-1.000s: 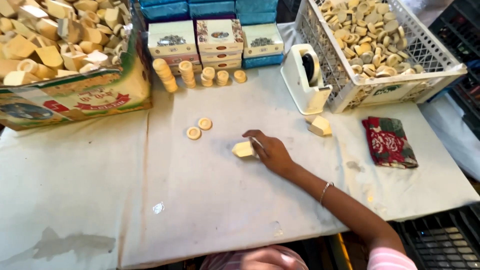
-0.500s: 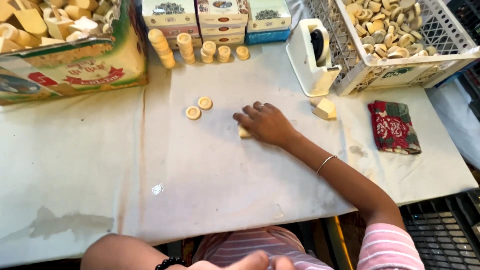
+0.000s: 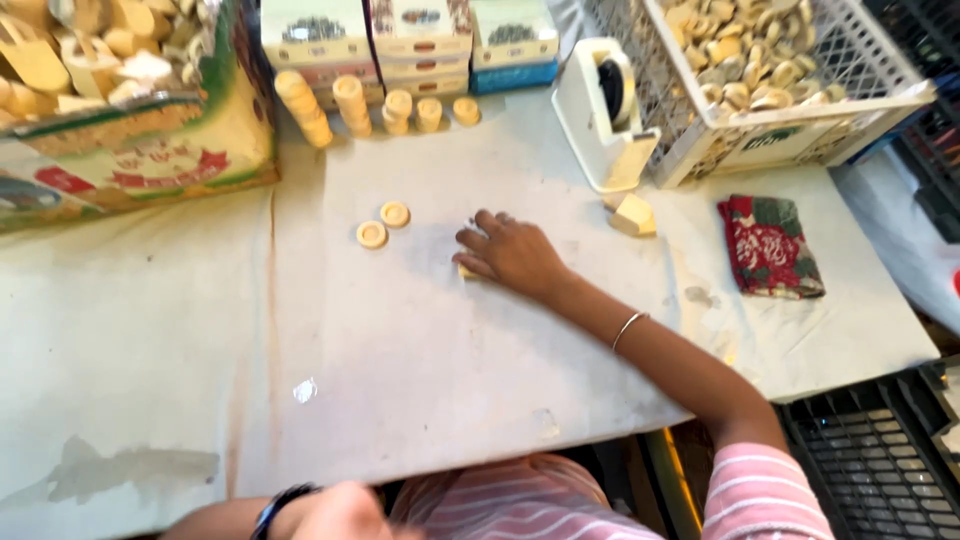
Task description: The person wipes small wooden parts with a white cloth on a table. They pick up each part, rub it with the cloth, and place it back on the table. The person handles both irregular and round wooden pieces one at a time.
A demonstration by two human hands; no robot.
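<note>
My right hand (image 3: 510, 252) lies palm down on the white table (image 3: 420, 360), fingers spread, over a small cream block (image 3: 466, 271) of which only a corner shows at the thumb side. Two round cream discs (image 3: 383, 224) lie flat just left of the fingers. A second cream block (image 3: 633, 215) sits to the right, near the white tape dispenser (image 3: 605, 110). My left hand (image 3: 345, 512) is a blur at the bottom edge with a dark band on the wrist; its fingers cannot be made out.
At the back stand stacks of round discs (image 3: 350, 105) and several small printed boxes (image 3: 410, 40). A cardboard box of cream pieces (image 3: 150, 150) fills the back left, a white crate of pieces (image 3: 830, 110) the back right. A red patterned cloth (image 3: 768, 245) lies right. Black crate (image 3: 880, 450) below.
My right hand went from pinching the block with its fingertips to lying flat over it. My left arm has come into view at the bottom.
</note>
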